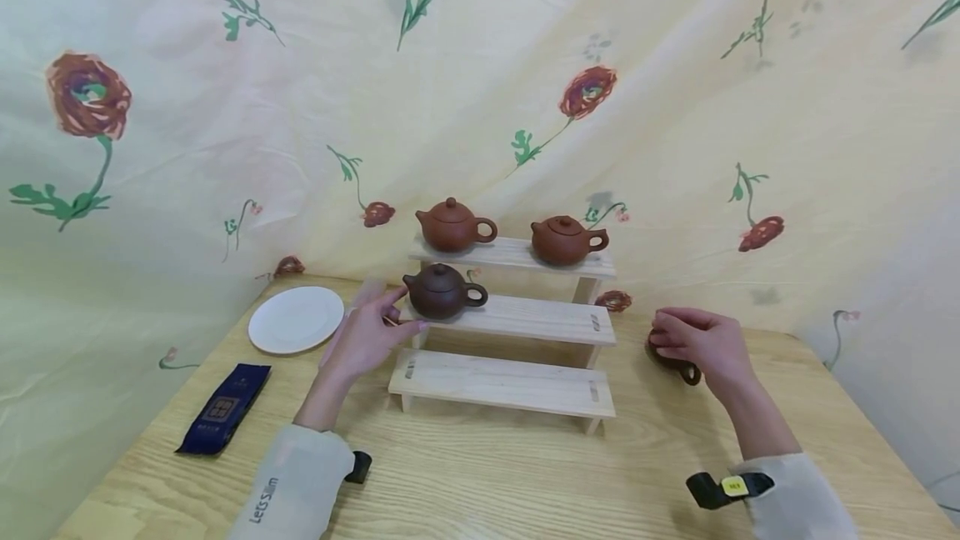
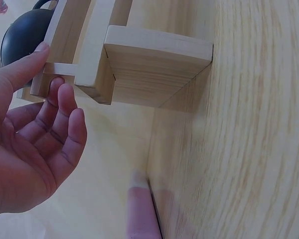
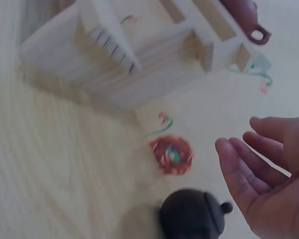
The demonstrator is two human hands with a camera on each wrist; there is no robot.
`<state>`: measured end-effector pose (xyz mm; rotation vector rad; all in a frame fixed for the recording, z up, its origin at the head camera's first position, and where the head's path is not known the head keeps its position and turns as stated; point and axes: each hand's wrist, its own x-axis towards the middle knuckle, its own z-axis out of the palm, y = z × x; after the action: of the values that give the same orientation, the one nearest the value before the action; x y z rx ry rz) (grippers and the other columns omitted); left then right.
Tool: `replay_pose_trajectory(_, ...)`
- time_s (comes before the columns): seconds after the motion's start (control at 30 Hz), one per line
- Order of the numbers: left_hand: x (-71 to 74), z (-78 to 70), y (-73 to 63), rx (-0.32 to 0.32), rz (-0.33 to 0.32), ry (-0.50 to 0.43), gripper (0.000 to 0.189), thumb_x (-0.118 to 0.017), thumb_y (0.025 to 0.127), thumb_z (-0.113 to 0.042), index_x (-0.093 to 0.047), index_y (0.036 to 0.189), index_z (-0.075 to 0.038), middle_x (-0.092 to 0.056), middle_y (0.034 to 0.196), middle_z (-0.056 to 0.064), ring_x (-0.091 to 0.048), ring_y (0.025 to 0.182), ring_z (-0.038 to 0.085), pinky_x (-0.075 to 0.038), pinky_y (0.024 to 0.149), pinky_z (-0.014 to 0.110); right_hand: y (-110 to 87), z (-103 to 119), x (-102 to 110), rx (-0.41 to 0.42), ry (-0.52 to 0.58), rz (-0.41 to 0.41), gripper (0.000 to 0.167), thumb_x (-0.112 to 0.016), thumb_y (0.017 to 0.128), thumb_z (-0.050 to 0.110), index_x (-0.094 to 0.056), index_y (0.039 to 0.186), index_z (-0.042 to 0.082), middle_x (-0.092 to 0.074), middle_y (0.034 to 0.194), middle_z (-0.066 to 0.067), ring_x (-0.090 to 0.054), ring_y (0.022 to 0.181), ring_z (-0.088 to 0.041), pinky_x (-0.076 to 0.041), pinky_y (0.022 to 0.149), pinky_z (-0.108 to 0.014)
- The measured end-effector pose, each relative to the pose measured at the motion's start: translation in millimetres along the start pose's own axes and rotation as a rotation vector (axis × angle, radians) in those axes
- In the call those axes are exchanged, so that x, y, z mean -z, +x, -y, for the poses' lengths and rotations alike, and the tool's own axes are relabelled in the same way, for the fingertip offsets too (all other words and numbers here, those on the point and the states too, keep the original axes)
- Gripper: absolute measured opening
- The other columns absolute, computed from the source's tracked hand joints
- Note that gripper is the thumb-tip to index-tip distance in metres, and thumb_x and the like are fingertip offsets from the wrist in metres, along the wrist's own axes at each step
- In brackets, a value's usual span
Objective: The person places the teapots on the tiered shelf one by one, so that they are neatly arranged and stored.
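Observation:
A dark brown teapot [image 1: 438, 297] stands at the left end of the middle shelf [image 1: 536, 317] of a stepped wooden rack. Beside its spout is my left hand [image 1: 366, 336], index finger and thumb spread toward the pot. The left wrist view has the thumb [image 2: 32, 62] at the shelf's end by the pot, the other fingers loosely bent below. Over a second dark teapot [image 3: 189, 216] on the table's right side hovers my right hand [image 1: 708, 347]. Its fingers [image 3: 249, 172] are apart from that pot in the right wrist view, holding nothing.
Two reddish-brown teapots, one left [image 1: 450, 227] and one right [image 1: 564, 242], stand on the top shelf. A white plate [image 1: 296, 320] and a dark blue packet [image 1: 225, 409] lie at left. A floral cloth [image 1: 480, 90] hangs behind the table.

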<state>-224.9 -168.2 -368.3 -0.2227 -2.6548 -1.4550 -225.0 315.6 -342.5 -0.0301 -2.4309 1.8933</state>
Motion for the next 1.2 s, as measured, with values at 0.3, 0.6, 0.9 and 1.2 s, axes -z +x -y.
replay_pose_trajectory(0.3,-0.1,-0.9,-0.6,0.006,0.003,0.001,0.078,-0.080,0.093,-0.035,-0.048,0.158,-0.007,-0.061,0.103,0.008,-0.054,0.080,0.018,-0.038,0.056,0.025,-4.2,-28.8,13.9,-0.037,-0.153,-0.209,0.042,-0.067,0.105,0.025,-0.066,0.137,-0.003,-0.069,0.085,0.025,-0.072,0.072,-0.004,-0.062,0.066,-0.025)
replay_pose_trajectory(0.6,-0.6,-1.2,-0.5,0.015,0.000,-0.006,0.078,-0.081,0.093,-0.035,-0.049,0.158,-0.007,-0.062,0.105,0.009,-0.052,0.079,0.017,-0.037,0.055,0.025,-6.7,-41.4,15.8,-0.127,-0.301,-0.344,0.058,-0.064,0.105,0.028,-0.052,0.152,-0.003,-0.067,0.118,-0.007,-0.065,0.063,-0.003,-0.059,0.061,-0.025)
replay_pose_trajectory(0.9,-0.7,-0.4,0.3,0.014,0.000,-0.009,0.078,-0.081,0.093,-0.034,-0.049,0.158,-0.007,-0.061,0.104,0.009,-0.050,0.074,0.016,-0.035,0.054,0.024,-8.4,-50.9,17.6,-0.156,-0.332,-0.359,0.055,-0.068,0.103,0.024,-0.055,0.147,-0.005,-0.070,0.102,0.001,-0.065,0.061,-0.005,-0.058,0.058,-0.027)
replay_pose_trajectory(1.2,-1.0,0.2,0.1,-0.002,-0.005,0.022,0.077,-0.080,0.093,-0.036,-0.049,0.158,-0.007,-0.063,0.103,0.008,-0.054,0.077,0.016,-0.038,0.055,0.025,-14.2,-54.9,20.4,-0.174,-0.355,-0.337,0.052,-0.068,0.103,0.023,-0.059,0.143,-0.008,-0.070,0.085,0.010,-0.067,0.064,-0.004,-0.059,0.060,-0.024)
